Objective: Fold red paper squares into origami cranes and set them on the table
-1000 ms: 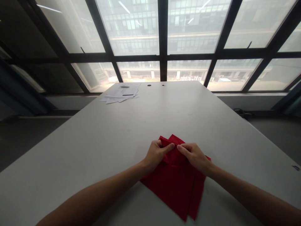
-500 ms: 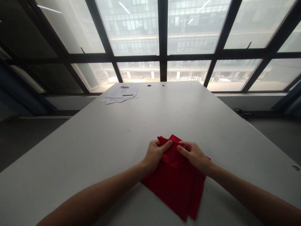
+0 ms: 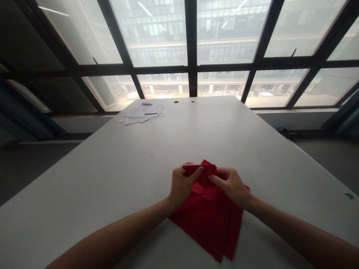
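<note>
A creased sheet of red paper (image 3: 207,220), folded into layers, lies in front of me with its pointed corners toward me. My left hand (image 3: 183,183) pinches the folded upper edge between thumb and fingers, the thumb lying on top. On the other side my right hand (image 3: 228,183) grips the same upper part, its thumb pressed on the paper near the middle. The fingers of both hands are partly hidden behind the paper. One small corner sticks up between the hands at the far end.
All this is on a long white table (image 3: 117,175). Loose white sheets (image 3: 141,114) with a dark pen-like stick (image 3: 150,113) lie at the far left. Two small holes pierce the far end. Large windows stand beyond, and dark cables (image 3: 286,132) lie right of the table.
The paper's upper edge is now folded flatter and stretches further left. My left hand has shifted slightly left, and my right thumb has moved slightly inward. The view has turned a little.
</note>
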Motion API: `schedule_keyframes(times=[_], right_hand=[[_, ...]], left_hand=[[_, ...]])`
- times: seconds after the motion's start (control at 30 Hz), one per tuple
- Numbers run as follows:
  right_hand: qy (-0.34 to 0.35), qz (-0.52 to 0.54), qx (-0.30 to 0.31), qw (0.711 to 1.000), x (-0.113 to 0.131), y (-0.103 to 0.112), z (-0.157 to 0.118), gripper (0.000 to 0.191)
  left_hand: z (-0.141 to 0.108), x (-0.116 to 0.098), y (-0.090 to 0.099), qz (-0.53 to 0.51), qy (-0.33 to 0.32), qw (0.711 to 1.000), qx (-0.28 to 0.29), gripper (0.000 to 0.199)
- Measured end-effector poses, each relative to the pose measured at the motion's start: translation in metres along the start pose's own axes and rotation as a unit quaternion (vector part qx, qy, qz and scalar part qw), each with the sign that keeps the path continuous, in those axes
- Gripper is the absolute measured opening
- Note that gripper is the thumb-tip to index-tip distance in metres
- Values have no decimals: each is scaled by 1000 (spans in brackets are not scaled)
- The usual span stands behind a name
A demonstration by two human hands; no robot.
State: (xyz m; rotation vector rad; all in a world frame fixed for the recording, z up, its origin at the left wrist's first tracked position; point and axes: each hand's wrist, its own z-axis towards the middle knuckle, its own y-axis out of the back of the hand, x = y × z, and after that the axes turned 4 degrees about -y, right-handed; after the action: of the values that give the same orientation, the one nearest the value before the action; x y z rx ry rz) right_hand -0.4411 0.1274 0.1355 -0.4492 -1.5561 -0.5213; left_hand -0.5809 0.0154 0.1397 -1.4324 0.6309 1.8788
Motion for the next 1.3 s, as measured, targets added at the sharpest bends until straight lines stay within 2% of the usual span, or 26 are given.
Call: schedule_keyframes(times=[0.13, 0.2, 0.27, 0.33, 0.4, 0.5, 0.57, 0.63, 0.7, 0.77, 0.83, 0.87, 0.93, 1.03, 1.17, 1.3], right_hand=[[38, 52, -18, 998, 4, -1, 0, 33], [31, 63, 1, 998, 4, -3, -1, 38], [10, 62, 8, 998, 4, -3, -1, 36], [-3, 53, -5, 999, 5, 2, 0, 31], [-8, 27, 7, 1000, 8, 12, 3, 28], [-25, -55, 118, 991, 14, 31, 8, 23], [-28, -105, 182, 977, 17, 39, 10, 21], [-26, -125, 189, 974, 19, 41, 10, 23], [-32, -85, 130, 987, 19, 37, 9, 26], [-50, 1, 65, 997, 19, 31, 8, 33], [-58, 55, 39, 996, 18, 26, 8, 38], [-54, 56, 40, 996, 18, 24, 8, 38], [-31, 29, 32, 999, 15, 22, 9, 33], [3, -10, 7, 1000, 11, 21, 8, 27], [31, -37, -7, 999, 9, 19, 5, 23], [36, -30, 9, 999, 9, 17, 4, 23]], left_hand=[[-3, 7, -3, -108, 81, 990, -34, 25], [-5, 9, -4, -134, 96, 985, -43, 25], [-7, 10, -4, -140, 94, 985, -28, 24], [-7, 8, -1, -148, 93, 984, 19, 26], [-3, 3, 4, -176, 115, 974, 79, 38], [8, -6, 12, -180, 169, 952, 182, 54], [15, -11, 14, -95, 167, 946, 260, 43], [19, -13, 14, -12, 137, 945, 297, 29], [17, -12, 10, -2, 120, 958, 261, 24], [14, -9, 7, -48, 122, 976, 173, 23], [9, -6, 4, -89, 122, 984, 92, 24], [7, -5, 3, -98, 117, 986, 69, 24], [5, -4, 3, -95, 105, 988, 61, 23], [4, -5, 2, -79, 98, 988, 92, 23], [5, -4, 2, -82, 104, 984, 115, 32], [4, -2, 3, -59, 85, 990, 97, 31]])
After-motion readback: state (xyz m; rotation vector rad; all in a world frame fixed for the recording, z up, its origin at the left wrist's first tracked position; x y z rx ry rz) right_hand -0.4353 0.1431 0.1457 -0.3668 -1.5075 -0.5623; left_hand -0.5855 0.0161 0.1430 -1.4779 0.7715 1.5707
